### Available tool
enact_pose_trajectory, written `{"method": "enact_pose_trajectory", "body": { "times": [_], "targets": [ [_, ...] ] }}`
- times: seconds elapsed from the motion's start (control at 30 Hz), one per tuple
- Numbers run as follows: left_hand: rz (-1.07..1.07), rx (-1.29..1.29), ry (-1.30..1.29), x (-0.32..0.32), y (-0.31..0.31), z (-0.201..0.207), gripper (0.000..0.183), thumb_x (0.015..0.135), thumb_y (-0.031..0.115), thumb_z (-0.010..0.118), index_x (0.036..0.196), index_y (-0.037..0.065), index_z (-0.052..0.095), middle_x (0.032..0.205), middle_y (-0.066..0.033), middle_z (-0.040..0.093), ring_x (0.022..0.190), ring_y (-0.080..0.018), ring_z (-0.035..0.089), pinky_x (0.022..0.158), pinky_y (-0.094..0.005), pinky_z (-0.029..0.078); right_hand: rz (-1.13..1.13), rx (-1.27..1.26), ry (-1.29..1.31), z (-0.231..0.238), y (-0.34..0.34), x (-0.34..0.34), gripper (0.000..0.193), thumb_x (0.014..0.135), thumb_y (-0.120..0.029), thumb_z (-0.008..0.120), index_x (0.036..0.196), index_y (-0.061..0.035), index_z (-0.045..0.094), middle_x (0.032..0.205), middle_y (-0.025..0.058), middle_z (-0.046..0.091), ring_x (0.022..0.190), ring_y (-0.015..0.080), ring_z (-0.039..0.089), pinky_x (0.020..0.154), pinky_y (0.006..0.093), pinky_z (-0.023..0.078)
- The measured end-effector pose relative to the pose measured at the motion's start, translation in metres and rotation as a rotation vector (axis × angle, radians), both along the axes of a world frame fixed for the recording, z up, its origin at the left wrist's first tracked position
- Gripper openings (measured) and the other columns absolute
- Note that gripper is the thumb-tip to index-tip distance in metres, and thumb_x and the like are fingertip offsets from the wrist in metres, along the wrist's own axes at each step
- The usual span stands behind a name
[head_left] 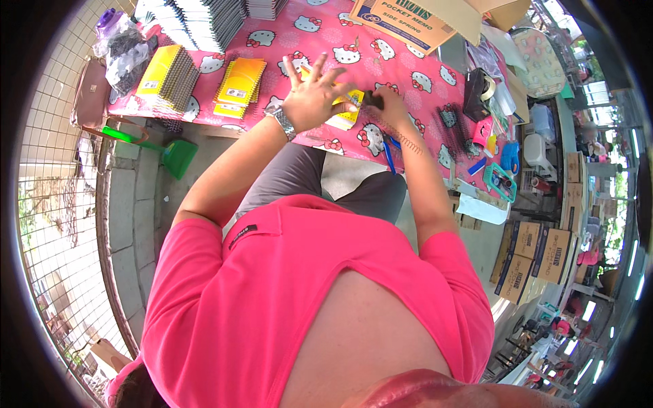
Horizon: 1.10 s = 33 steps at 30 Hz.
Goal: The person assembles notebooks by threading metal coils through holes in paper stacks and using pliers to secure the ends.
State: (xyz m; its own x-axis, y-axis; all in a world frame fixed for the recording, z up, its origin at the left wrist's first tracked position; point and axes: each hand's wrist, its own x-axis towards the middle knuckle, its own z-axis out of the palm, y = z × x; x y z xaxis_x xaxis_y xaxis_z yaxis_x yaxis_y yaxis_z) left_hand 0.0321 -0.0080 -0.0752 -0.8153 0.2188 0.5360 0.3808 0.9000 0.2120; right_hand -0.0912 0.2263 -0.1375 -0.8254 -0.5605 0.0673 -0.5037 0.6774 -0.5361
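My left hand (314,98) is spread out, fingers apart, over a small yellow-covered notebook (345,117) on the pink table. A metal watch (280,121) circles that wrist. At the notebook's right side my right hand (391,109) is closed, with a small dark object (373,100) at its fingertips; its kind is not clear. A thin coiled wire (407,141) runs across my right wrist. Just below that wrist lie the blue handles (389,156) of a tool, partly hidden by my arm. I cannot tell whether they join the dark object.
Yellow spiral notebooks stand in a stack (166,78) and a smaller pile (239,85) at the left. Behind them rise white notebook stacks (197,24). An open carton (405,24) sits at the back. Black wire coils (454,129), a tape roll (488,88) and a green basket (500,182) are right.
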Motion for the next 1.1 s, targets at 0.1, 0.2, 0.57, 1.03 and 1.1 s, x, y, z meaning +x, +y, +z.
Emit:
{"method": "enact_pose_trajectory", "body": {
  "times": [0.1, 0.2, 0.57, 1.03, 1.1],
  "targets": [
    [0.035, -0.001, -0.115, -0.002, -0.007, 0.002, 0.036, 0.081, 0.037, 0.071, 0.109, 0.016, 0.064, 0.109, 0.001, 0.06, 0.119, -0.0229, 0.049, 0.097, -0.0667, 0.029, 0.107, -0.727, -0.762, 0.051, -0.007, 0.013, 0.052, 0.078, -0.016, 0.066, 0.125, 0.0013, 0.057, 0.125, 0.0175, 0.061, 0.123, 0.0258, 0.053, 0.107, 0.0388, 0.037],
    [-0.095, 0.016, -0.188, -0.012, -0.011, 0.004, 0.037, 0.074, 0.032, 0.077, 0.104, 0.015, 0.064, 0.102, 0.0002, 0.06, 0.101, -0.0203, 0.053, 0.081, -0.0408, 0.039, 0.424, -0.842, -0.986, 0.077, 0.001, 0.033, 0.056, 0.078, -0.017, 0.053, 0.131, -0.0015, 0.055, 0.139, 0.0193, 0.051, 0.131, 0.0304, 0.047, 0.113, 0.0378, 0.031],
    [-0.135, 0.061, -0.204, -0.022, -0.007, 0.01, 0.043, 0.074, 0.041, 0.076, 0.104, 0.015, 0.061, 0.1, -0.0012, 0.06, 0.103, -0.0219, 0.054, 0.083, -0.0442, 0.039, 0.502, -1.237, -1.21, 0.103, -0.005, 0.047, 0.053, 0.078, -0.018, 0.059, 0.126, 0.0035, 0.057, 0.128, 0.0137, 0.059, 0.12, 0.0216, 0.054, 0.107, 0.0343, 0.037],
    [-0.13, 0.105, -0.276, -0.023, -0.008, 0.019, 0.044, 0.073, 0.039, 0.077, 0.104, 0.014, 0.058, 0.099, -0.003, 0.06, 0.106, -0.0233, 0.055, 0.087, -0.046, 0.041, 0.393, -0.856, -0.913, 0.106, -0.014, 0.034, 0.053, 0.073, -0.021, 0.063, 0.122, 0.0009, 0.06, 0.125, 0.0113, 0.059, 0.116, 0.0203, 0.055, 0.105, 0.0367, 0.038],
    [-0.149, 0.134, -0.279, -0.023, -0.007, 0.019, 0.044, 0.074, 0.038, 0.077, 0.103, 0.012, 0.058, 0.1, -0.0034, 0.061, 0.107, -0.0242, 0.055, 0.088, -0.0452, 0.042, 0.239, -0.425, -0.651, 0.099, -0.015, 0.025, 0.054, 0.073, -0.023, 0.062, 0.121, 0.0007, 0.06, 0.127, 0.0118, 0.059, 0.118, 0.0209, 0.054, 0.105, 0.0371, 0.037]
  ]
}}
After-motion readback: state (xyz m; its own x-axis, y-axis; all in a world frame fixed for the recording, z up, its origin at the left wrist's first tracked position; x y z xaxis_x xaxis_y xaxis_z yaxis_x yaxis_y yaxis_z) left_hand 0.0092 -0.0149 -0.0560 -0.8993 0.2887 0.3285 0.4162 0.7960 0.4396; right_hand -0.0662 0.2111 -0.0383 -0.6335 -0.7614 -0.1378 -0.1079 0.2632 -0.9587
